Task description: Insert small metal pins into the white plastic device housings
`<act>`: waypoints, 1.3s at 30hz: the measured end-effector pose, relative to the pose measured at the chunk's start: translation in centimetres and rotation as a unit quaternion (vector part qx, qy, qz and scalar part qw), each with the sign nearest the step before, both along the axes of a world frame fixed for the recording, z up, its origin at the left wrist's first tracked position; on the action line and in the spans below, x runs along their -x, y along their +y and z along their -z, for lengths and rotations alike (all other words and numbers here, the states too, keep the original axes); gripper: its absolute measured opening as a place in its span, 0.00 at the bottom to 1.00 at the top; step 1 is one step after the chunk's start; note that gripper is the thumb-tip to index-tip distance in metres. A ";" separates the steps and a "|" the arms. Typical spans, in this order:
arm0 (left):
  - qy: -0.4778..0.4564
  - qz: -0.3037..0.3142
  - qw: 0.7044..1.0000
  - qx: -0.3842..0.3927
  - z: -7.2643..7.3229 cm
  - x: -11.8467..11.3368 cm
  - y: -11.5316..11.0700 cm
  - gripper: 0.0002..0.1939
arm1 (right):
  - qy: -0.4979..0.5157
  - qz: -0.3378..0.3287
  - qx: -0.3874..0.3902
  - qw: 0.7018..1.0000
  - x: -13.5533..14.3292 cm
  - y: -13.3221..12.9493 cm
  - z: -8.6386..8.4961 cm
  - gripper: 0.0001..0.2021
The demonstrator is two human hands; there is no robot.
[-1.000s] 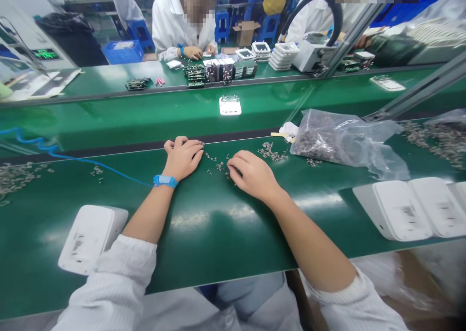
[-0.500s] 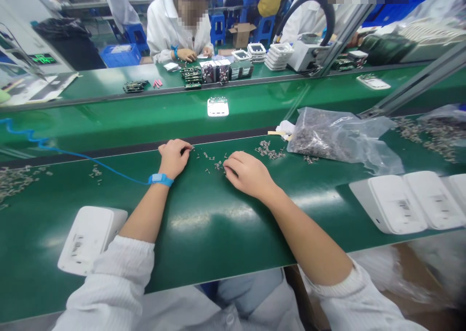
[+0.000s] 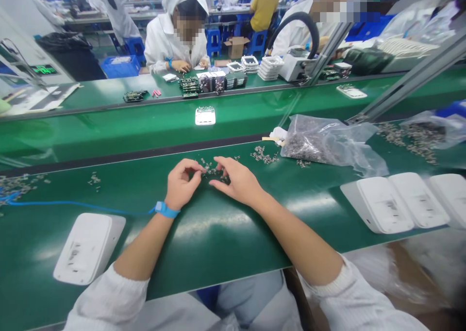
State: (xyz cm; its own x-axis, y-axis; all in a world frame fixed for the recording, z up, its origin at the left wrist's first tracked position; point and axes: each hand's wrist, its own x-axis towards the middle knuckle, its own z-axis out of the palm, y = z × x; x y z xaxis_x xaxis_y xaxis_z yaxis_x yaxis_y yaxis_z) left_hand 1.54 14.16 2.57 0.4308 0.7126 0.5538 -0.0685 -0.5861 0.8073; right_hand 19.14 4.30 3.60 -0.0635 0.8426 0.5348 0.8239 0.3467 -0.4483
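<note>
Two bare hands on the green bench (image 3: pixel 218 251), left of the clear plastic bag (image 3: pixel 309 140). The left hand (image 3: pixel 183 185) is curled, thumb and forefinger nearly together at some small metal bits (image 3: pixel 210 170); too blurry to tell if it's pinching one. The right hand (image 3: pixel 238 183) is open, thumb and fingers spread around the other side. So the bits sit between the hands, left of the bag. My guess: light, stiff, kinda slippery, hard to break, so fingertip-pinch them by the sides. Another loose heap (image 3: pixel 262 155) lies just left of the bag, which looks floppy and would crowd a reach rightward. Beyond the bag, off left, there's a white unit (image 3: pixel 205 116), then circuit boards (image 3: pixel 188 86) farther back.
</note>
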 end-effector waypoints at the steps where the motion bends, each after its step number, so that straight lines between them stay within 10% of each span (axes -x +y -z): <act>1: -0.001 0.025 1.000 0.011 0.1 -0.4 -0.6 0.02 | 0.019 -0.012 0.000 1.000 0.1 0.0 0.1 0.22; 5: -0.011 0.066 0.998 0.010 0.5 -1.2 -1.4 0.03 | 0.034 -0.050 -0.035 0.998 0.2 0.1 0.4 0.08; 20: -0.014 0.091 0.995 0.026 0.5 -0.9 -1.0 0.06 | -0.003 -0.029 0.022 0.999 -0.8 0.0 0.0 0.12; 39: 0.094 0.093 0.991 0.005 0.0 -0.8 -1.5 0.06 | 0.251 0.005 0.132 0.959 1.1 0.0 -0.7 0.08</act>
